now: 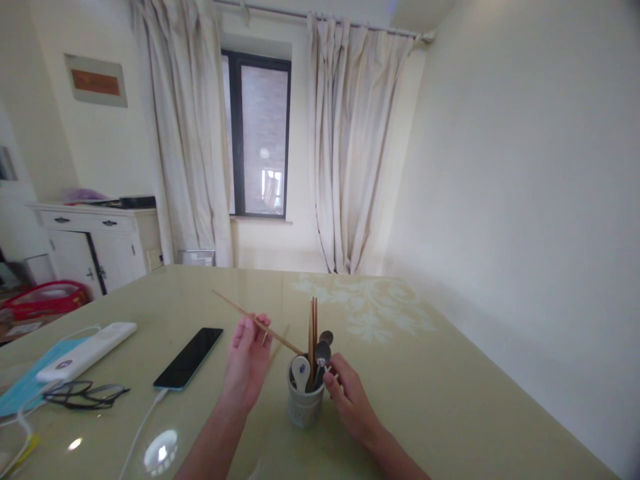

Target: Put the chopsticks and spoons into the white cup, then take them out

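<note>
A small grey utensil cup (pixel 303 407) stands on the pale green table (pixel 450 400). In it are upright wooden chopsticks (pixel 313 333), metal spoons (pixel 323 352) and a white ceramic spoon (pixel 301 373). My left hand (pixel 246 363) pinches a single wooden chopstick (pixel 250 319) that slants down to the right, its lower tip at the cup's rim. My right hand (pixel 350 393) rests against the cup's right side, fingers curled at the rim beside the spoons; whether they grip anything is unclear.
Left of the hands lies a black phone (pixel 189 357) with a white cable (pixel 143 427). Further left are glasses (pixel 83 395), a white power strip (pixel 87 350) and a blue mask (pixel 30 380). A white cabinet (pixel 100 243) and curtained window (pixel 260 133) stand beyond the table.
</note>
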The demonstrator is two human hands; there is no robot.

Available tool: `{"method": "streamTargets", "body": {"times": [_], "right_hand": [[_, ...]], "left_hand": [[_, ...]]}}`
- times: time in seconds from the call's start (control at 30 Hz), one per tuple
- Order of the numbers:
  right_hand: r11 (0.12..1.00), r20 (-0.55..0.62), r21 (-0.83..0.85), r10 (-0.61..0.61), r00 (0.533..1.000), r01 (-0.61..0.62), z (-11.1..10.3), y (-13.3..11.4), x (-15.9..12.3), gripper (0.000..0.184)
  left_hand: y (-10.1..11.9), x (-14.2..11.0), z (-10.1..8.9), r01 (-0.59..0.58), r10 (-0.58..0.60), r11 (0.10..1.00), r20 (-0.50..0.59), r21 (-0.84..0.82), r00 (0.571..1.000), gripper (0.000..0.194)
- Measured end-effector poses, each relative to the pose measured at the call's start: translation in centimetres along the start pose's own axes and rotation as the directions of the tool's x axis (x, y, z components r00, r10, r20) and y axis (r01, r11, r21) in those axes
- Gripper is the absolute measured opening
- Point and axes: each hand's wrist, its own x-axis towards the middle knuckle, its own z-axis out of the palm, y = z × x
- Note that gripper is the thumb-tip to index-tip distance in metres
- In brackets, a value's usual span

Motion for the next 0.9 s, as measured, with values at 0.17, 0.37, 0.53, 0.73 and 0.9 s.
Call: {"method": "streamTargets", "body": {"times": [0.17, 0.37, 0.53, 0.73, 0.9], "right_hand": [[1.0, 0.004, 0.01, 0.022, 1.0, -0.022, 0.0, -0.3, 0.1, 0.053], [1.0, 0.008, 0.009, 0.018, 1.0, -0.018, -0.1, -0.4, 0.1, 0.053], [0.999, 0.022, 0.035, 0.03, 0.999, -0.031, -0.1, -0.6, 0.2, 0.051], [0.999, 0.019, 0.021, 0.029, 0.999, -0.029, -0.1, -0.8, 0.1, 0.052], [1.0, 0.014, -0.002, 0.005, 1.0, -0.005, -0.2, -1.0, 0.1, 0.052]], "left_hand": [[0.4, 1.6, -1.7, -0.012, 0.026, 0.965, -0.051, 0.261, 0.998, 0.043], [-3.4, 1.3, -3.6, -0.189, -0.06, 0.212, 0.206, 0.959, 0.977, 0.023], [-4.7, -0.3, -3.7, -0.38, -0.209, -0.275, 0.331, 0.883, 0.92, 0.044], [-4.6, -0.6, -4.3, -0.383, -0.247, -0.555, 0.293, 0.739, 0.924, 0.04], [-4.8, -0.2, -5.5, -0.349, -0.145, -0.585, 0.329, 0.732, 0.933, 0.039]]}}
